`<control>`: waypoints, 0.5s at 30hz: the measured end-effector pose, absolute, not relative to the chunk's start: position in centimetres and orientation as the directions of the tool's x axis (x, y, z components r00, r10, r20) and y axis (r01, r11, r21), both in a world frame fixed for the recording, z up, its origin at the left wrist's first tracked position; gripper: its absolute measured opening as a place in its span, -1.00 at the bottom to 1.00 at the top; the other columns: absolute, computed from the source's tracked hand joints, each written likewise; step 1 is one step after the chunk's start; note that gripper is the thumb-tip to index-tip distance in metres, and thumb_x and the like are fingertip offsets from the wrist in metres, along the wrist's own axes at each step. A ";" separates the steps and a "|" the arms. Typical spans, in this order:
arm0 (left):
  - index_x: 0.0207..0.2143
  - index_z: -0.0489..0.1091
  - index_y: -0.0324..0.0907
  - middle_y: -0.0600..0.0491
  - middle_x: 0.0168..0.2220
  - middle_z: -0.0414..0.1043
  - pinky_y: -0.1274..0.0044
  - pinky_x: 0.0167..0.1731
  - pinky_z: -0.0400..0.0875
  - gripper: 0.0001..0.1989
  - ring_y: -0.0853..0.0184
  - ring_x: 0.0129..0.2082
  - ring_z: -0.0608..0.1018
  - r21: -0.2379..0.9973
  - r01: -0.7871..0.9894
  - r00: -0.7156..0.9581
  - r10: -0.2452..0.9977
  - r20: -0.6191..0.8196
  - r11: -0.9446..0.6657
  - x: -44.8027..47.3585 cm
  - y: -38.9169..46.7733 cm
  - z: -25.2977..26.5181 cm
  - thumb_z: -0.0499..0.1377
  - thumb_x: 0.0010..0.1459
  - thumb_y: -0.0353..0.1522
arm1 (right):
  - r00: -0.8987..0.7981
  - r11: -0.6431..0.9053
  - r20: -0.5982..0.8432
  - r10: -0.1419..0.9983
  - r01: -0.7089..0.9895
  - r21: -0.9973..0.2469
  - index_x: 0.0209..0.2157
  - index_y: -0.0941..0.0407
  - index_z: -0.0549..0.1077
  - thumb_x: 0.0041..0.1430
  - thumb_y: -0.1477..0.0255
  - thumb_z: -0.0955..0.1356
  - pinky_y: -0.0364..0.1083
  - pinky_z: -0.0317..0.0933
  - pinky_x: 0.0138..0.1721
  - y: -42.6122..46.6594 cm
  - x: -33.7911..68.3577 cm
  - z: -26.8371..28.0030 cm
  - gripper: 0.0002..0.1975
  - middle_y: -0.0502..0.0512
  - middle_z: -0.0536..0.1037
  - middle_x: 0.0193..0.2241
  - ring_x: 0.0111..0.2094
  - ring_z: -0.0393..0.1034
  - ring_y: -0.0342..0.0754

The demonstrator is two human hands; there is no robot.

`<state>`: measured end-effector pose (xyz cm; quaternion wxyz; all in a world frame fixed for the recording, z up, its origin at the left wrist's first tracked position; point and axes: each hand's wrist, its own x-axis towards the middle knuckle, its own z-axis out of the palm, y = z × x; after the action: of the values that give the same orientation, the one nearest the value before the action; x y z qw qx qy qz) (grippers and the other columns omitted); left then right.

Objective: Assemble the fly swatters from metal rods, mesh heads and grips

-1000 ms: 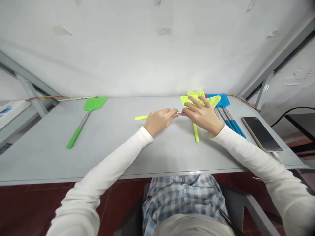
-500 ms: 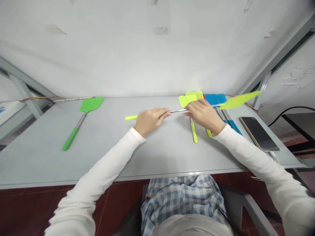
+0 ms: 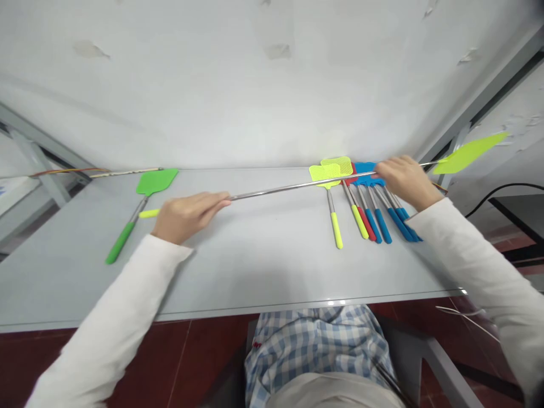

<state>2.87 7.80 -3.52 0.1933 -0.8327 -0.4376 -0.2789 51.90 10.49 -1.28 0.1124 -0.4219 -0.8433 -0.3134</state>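
A yellow fly swatter [image 3: 293, 187] with a long, thin metal rod is stretched out between my hands above the table. My left hand [image 3: 187, 215] is closed round its handle end, and the yellow grip pokes out to the left of the fist. Near the swatter's yellow head, my right hand [image 3: 406, 178] grips the rod; the head tilts up at the far right. Below the rod lie two yellow fly swatters, one of them nearest [image 3: 335, 226]. Beside them are a red fly swatter [image 3: 369, 226] and several blue fly swatters [image 3: 382, 226], their heads overlapping.
A green fly swatter [image 3: 123, 238] lies on the left of the grey table [image 3: 263, 266]. Behind the table rises a white wall [image 3: 212, 85]. Metal frame posts [image 3: 40, 158] stand at both ends. A white cable [image 3: 463, 317] hangs past the front edge at right.
My hands have moved apart, left hand leftward and right hand rightward. The yellow swatter's rod has lengthened between them. My right arm now covers the phone.
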 end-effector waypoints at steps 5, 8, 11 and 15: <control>-0.33 0.53 0.02 0.14 -0.53 0.56 0.49 -0.62 0.19 -0.72 0.37 -0.61 0.49 -0.152 0.824 0.491 0.554 0.672 -0.546 0.2 8.1 -3.7 0.08 0.29 -0.12 | -0.599 0.372 0.390 0.699 0.771 0.516 -0.35 0.11 0.41 0.40 0.35 0.14 -0.06 -0.02 -0.30 10.2 53.1 -1.4 -0.68 0.06 0.44 -0.48 -0.40 0.27 -0.03; -0.34 0.53 0.02 0.16 -0.44 0.61 0.48 -0.58 0.27 -0.76 0.36 -0.54 0.55 -0.143 0.830 0.474 0.546 0.691 -0.539 -0.6 8.3 -3.8 0.12 0.27 -0.14 | -0.566 0.305 0.427 0.705 0.786 0.538 -0.20 0.07 0.44 0.38 0.26 0.19 -0.02 0.01 -0.16 9.6 52.7 -1.2 -0.74 0.13 0.52 -0.29 -0.22 0.33 0.01; -0.31 0.51 0.03 0.25 -0.41 0.60 0.47 -0.54 0.29 -0.80 0.35 -0.51 0.56 -0.112 0.862 0.422 0.577 0.699 -0.495 -2.8 7.9 -4.0 0.13 0.26 -0.15 | -0.512 0.215 0.490 0.705 0.813 0.541 -0.12 0.04 0.45 0.32 0.24 0.29 0.07 -0.07 0.02 9.3 54.2 -0.5 -0.78 0.28 0.48 0.02 0.11 0.22 0.11; -0.28 0.49 0.09 0.30 -0.50 0.52 0.46 -0.51 0.22 -0.78 0.34 -0.52 0.50 -0.066 0.931 0.298 0.645 0.703 -0.359 -5.7 6.8 -4.7 0.09 0.26 -0.11 | -0.494 0.272 0.426 0.758 0.833 0.481 -0.22 0.06 0.49 0.15 0.29 0.45 0.10 -0.15 0.08 9.4 57.4 0.0 -0.80 0.34 0.48 0.04 0.20 0.12 0.15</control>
<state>-5.74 6.82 -4.72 0.2406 -0.7689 -0.5125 -0.2970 57.37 9.41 0.02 0.0558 -0.5001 -0.7957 -0.3371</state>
